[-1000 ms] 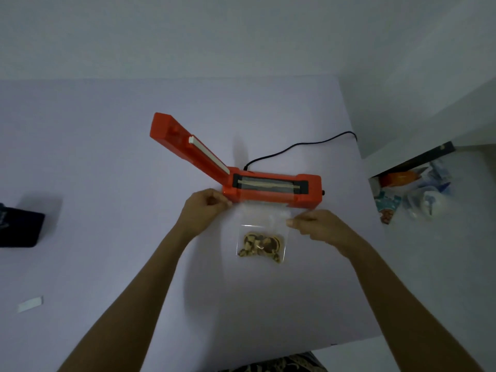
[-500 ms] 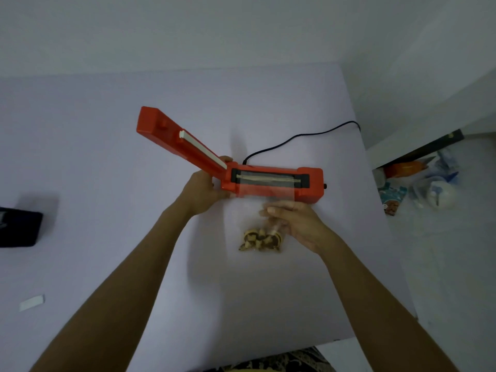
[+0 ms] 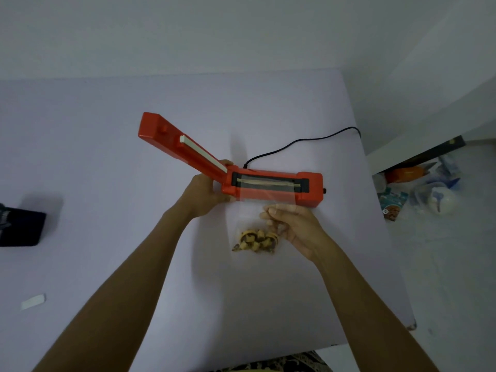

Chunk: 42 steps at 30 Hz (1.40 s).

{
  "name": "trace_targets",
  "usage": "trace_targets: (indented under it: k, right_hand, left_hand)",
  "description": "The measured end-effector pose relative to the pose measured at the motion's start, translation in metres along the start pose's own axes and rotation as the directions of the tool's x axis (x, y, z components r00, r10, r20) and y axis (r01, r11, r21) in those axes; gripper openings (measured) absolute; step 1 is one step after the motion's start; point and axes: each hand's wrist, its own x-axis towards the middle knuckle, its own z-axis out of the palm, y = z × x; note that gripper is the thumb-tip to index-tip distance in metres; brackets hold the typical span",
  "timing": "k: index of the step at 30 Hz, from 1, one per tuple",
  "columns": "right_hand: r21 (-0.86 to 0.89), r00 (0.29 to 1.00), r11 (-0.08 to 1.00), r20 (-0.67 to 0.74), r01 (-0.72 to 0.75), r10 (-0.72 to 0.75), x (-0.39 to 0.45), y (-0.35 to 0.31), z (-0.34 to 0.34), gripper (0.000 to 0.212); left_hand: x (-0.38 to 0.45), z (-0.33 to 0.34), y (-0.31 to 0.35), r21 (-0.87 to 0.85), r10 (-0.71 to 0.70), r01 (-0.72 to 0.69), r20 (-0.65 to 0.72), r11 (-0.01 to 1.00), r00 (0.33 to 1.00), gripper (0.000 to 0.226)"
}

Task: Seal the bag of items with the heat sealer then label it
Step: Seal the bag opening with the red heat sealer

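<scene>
An orange heat sealer lies in the middle of the table, and its lid is raised up to the left. A clear bag with several small brown and tan items at its bottom lies in front of it. The bag's open top rests over the sealing strip. My left hand grips the sealer's left end at the hinge. My right hand holds the bag by its right side, fingers curled on the plastic.
A black power cord runs from the sealer to the table's far right edge. A small white label lies at the near left. A dark object sits at the left edge. Assorted clutter lies on the floor to the right.
My left hand left the bag's corner and took the sealer's hinge end. My right hand moved to the bag's middle right. The bag's top slid onto the sealing strip.
</scene>
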Motion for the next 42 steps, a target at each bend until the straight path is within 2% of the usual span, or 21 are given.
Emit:
trace_targets:
  k: [3, 11, 21, 25, 31, 35, 36, 38, 40, 42]
  right_hand:
    - [0.005, 1.0, 1.0, -0.001, 0.007, -0.007, -0.002, -0.003, 0.001, 0.014]
    - [0.019, 0.999, 1.0, -0.039, 0.012, -0.011, -0.007, -0.01, 0.006, 0.014]
    - [-0.034, 0.998, 0.999, -0.065, 0.001, -0.003, -0.014, -0.016, 0.002, 0.013]
    - [-0.106, 0.998, 0.994, -0.068, -0.021, 0.014, -0.026, -0.006, -0.012, 0.015]
    - [-0.127, 0.997, 0.991, -0.075, -0.038, 0.029, -0.034, 0.008, -0.014, 0.015]
    - [-0.15, 0.998, 0.988, -0.054, -0.025, 0.017, -0.033, 0.013, -0.002, 0.014]
    - [-0.161, 0.999, 0.987, -0.047, -0.021, 0.014, -0.033, 0.014, 0.002, 0.015]
    - [-0.171, 0.999, 0.985, -0.033, -0.016, 0.01, -0.032, 0.017, 0.011, 0.015]
    - [-0.183, 1.0, 0.983, -0.024, -0.014, 0.009, -0.031, 0.021, 0.024, 0.015]
    - [-0.179, 1.0, 0.984, -0.02, -0.016, 0.013, -0.03, 0.026, 0.041, 0.015]
  left_hand:
    - [0.001, -0.002, -0.002, 0.008, 0.001, -0.001, 0.007, 1.0, 1.0, 0.064]
    - [0.001, -0.003, 0.001, 0.038, 0.037, -0.036, -0.002, 0.999, 0.999, 0.061]
    - [0.004, -0.004, -0.004, 0.088, 0.067, -0.065, -0.016, 0.994, 0.998, 0.065]
    - [0.005, -0.002, -0.003, 0.06, 0.059, -0.057, -0.024, 0.997, 0.998, 0.062]
    - [0.002, 0.0, -0.004, 0.023, -0.016, 0.016, 0.001, 1.0, 1.0, 0.065]
    - [-0.017, 0.012, 0.001, 0.122, -0.111, 0.118, -0.06, 0.986, 0.992, 0.079]
    - [-0.027, 0.016, 0.0, 0.108, -0.158, 0.17, -0.116, 0.979, 0.981, 0.076]
    - [-0.054, 0.022, -0.008, 0.032, -0.236, 0.249, -0.214, 0.968, 0.948, 0.053]
    - [-0.084, 0.024, -0.013, -0.164, -0.304, 0.274, -0.196, 0.948, 0.932, 0.026]
    - [-0.113, 0.022, -0.011, -0.404, -0.377, 0.313, -0.088, 0.859, 0.922, 0.039]
